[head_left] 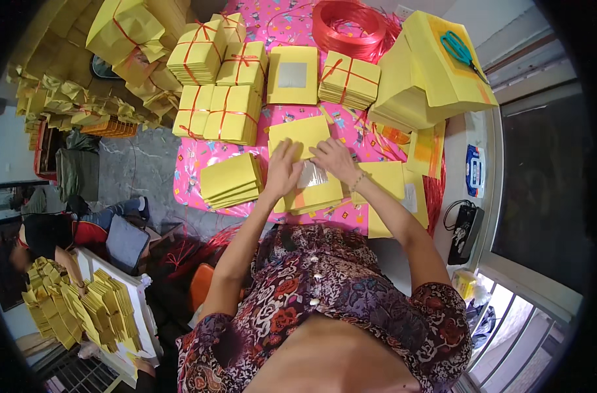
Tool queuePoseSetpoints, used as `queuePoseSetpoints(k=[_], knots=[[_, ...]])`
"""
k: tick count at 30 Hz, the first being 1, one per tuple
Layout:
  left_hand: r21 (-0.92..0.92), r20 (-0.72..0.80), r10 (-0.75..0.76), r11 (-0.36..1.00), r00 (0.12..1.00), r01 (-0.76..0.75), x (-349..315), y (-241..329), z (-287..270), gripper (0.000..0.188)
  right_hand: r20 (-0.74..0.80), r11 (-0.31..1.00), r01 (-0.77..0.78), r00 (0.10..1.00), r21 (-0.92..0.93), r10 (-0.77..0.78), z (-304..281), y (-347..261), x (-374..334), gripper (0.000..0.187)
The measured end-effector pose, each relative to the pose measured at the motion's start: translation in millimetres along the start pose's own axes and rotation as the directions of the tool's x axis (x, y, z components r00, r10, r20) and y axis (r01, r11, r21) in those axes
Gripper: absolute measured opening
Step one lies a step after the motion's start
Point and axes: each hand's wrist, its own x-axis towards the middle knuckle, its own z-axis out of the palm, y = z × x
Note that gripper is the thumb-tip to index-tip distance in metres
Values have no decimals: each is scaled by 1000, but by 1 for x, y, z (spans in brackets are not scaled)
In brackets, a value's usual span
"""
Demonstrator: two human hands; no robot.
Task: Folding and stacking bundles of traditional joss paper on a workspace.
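Observation:
On the pink patterned cloth in front of me lies a pile of yellow paper bags (318, 194), the top one showing a clear window. My left hand (285, 169) rests its outstretched fingers on a yellow paper piece (301, 133) at the far part of this pile. From the other side my right hand (336, 159) lays its fingers along the near edge of that same piece. A loose yellow stack (231, 180) sits to the left, and more flat yellow bags (380, 180) are to the right. Beyond the hands is a yellow stack with a pale window (292, 75).
Bundles tied with red twine (234, 112) stand at the far left, another bundle (349, 80) farther right. A red twine coil (351, 29) lies behind. Teal scissors (457, 49) top a tall yellow stack (403, 85). At lower left a person (49, 226) handles yellow bags (102, 308).

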Motion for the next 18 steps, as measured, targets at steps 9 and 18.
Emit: queuePoseSetpoints(k=[9,18], knots=[[-868,-5,-751,331,661,370,20,14,11,67,-227,998,42,973,-47,-52,-15,-1,-2,27],[-972,107,-734,65,671,227,1,25,15,56,-150,392,-514,449,763,881,-6,-62,-13,55]])
